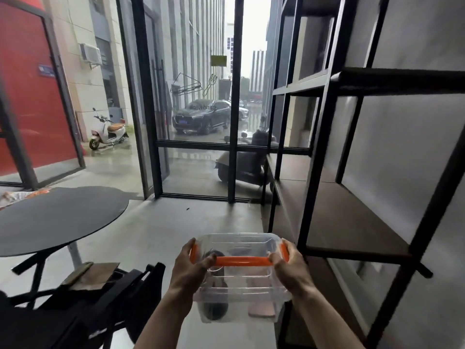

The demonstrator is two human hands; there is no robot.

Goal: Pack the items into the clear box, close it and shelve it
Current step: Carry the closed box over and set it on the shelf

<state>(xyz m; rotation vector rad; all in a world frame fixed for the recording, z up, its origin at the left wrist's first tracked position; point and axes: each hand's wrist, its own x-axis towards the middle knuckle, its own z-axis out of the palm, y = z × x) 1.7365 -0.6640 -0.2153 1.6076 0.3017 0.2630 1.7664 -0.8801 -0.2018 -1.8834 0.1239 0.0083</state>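
I carry the clear box [239, 293] in front of me, low in the head view, above the floor. Its lid is on, held by orange clips [242, 261] along the near edge and both ends. Inside lie a dark rounded item [214, 309] on the left and a pink flat item [261, 309] on the right. My left hand [192, 268] grips the box's left end, fingers over the orange clip. My right hand [289, 265] grips the right end the same way. The black metal shelf unit [352, 222] with brown boards stands just to the right of the box.
A round black table [57, 217] stands at the left, with black chairs [105, 298] below it. Ahead are glass doors with black frames [234, 147] and parked scooters and a car outside. Grey concrete floor [156, 235] lies between table and shelf.
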